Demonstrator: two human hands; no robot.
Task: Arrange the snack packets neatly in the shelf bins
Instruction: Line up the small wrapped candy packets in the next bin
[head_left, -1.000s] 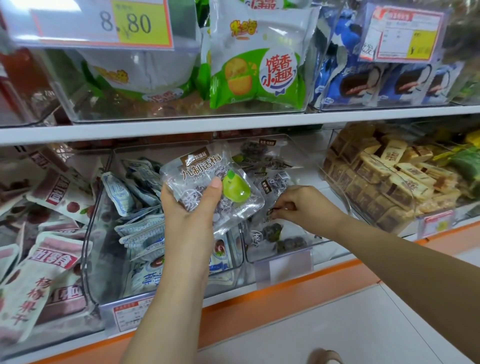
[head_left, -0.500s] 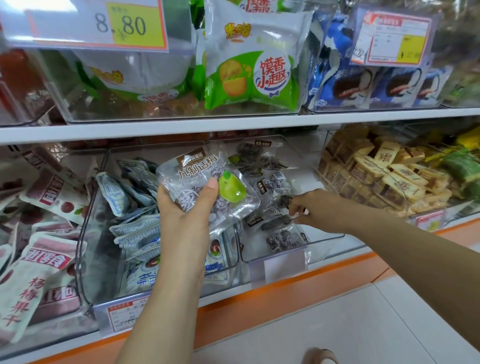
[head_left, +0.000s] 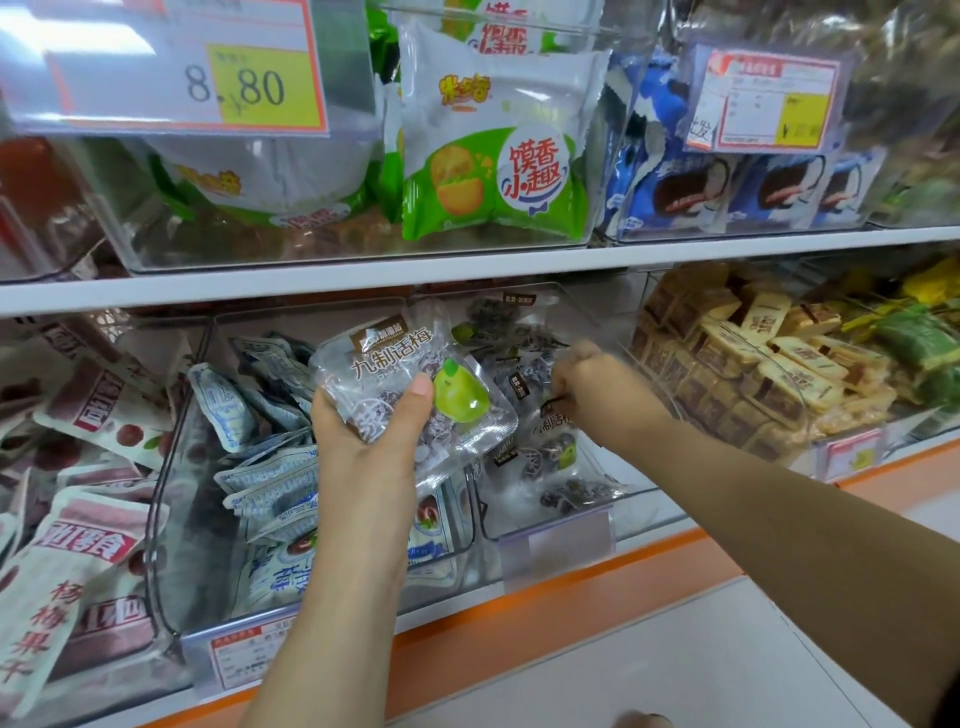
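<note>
Left hand (head_left: 363, 441): centre of frame, thumb pressed across the front and fingers behind, gripping a clear plum packet (head_left: 384, 358); kept flat and face-up, probably parked until a slot is ready.
Right hand (head_left: 592, 389): just right of centre, reaching into the clear bin (head_left: 654, 493), fingers curled down, seemingly pinching the top edge of one of the binned packets (head_left: 550, 457); likely straightening the heap.
Binned packets: same plum sort, tumbled at mixed angles, hence the tidying.
Held packet: hovering before the divide between that bin and the blue-white packets (head_left: 260, 467) at left; not yet set down.
Next: room wanted in the bin first.
</note>
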